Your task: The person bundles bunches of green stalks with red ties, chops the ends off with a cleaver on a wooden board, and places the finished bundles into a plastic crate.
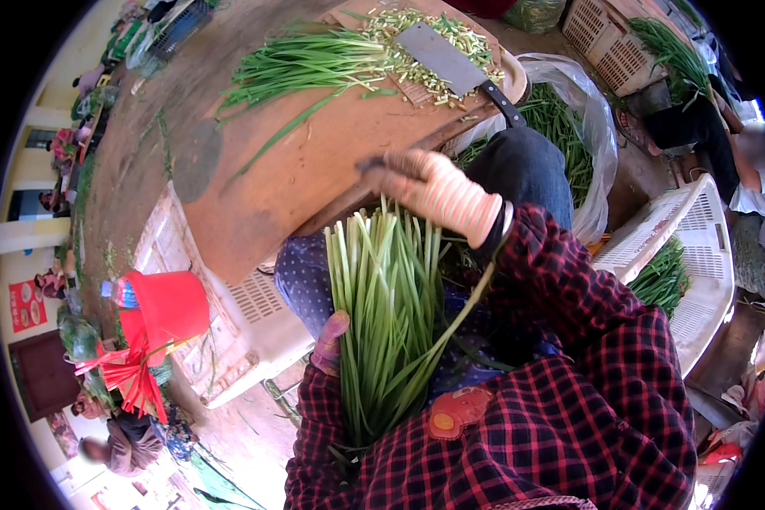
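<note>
A thick bunch of garlic chives point(381, 297) stands in my lap, pale cut ends up and green leaves down toward my jacket. My left hand point(330, 342), in a pinkish glove, grips its left side; the thumb shows and the other fingers are hidden behind the stalks. Just above the pale ends is my right hand point(438, 187), in a striped white glove with dark fingertips. Its fingers stretch leftward, slightly blurred, with nothing visible in them. A single long stalk point(463, 319) slants up from the bunch toward my right wrist.
Ahead, a wooden board point(289, 174) bears loose chives point(306, 68), chopped pieces point(387, 30) and a cleaver point(450, 64). To the right are a plastic bag point(599, 127) of greens and a white crate point(710, 246). A red bucket point(174, 310) stands left, near another crate point(259, 302).
</note>
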The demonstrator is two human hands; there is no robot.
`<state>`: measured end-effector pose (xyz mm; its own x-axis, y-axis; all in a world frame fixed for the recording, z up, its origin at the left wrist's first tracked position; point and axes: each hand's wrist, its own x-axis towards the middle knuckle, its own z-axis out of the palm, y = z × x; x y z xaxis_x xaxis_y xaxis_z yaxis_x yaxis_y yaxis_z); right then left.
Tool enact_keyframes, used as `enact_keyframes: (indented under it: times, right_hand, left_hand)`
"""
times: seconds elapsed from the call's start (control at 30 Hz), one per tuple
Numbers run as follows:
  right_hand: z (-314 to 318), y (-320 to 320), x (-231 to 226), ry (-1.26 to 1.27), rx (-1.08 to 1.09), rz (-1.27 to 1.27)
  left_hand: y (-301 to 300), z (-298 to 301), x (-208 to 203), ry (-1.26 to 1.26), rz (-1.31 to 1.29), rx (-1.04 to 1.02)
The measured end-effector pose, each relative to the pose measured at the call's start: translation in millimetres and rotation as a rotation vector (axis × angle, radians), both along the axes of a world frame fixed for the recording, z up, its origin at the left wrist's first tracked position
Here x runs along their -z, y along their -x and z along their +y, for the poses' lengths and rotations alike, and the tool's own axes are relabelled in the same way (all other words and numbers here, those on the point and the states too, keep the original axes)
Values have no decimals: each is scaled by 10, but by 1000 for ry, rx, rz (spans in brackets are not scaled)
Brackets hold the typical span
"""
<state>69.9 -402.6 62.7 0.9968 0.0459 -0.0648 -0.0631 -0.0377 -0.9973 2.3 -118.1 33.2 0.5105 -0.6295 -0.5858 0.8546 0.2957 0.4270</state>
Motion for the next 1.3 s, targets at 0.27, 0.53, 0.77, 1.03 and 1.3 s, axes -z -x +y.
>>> enact_keyframes:
  times: [0.27, 0.53, 0.77, 1.03, 1.3]
  right_hand:
    - [-38, 209, -142, 302, -195, 45]
    - [-446, 307, -199, 44, 61, -180]
    - [-801, 1263, -315, -120, -197, 368]
    - [106, 985, -520, -99, -56, 252]
    - [563, 569, -506, 392, 85, -117]
  left_hand:
    - [48, -58, -99, -31, -33, -74]
    - [133, 181, 272, -39, -229, -227]
    - [132, 208, 464, 349, -241, -248]
    - [142, -13, -41, -1, -167, -177]
    - [92, 311, 219, -192, -441, 81]
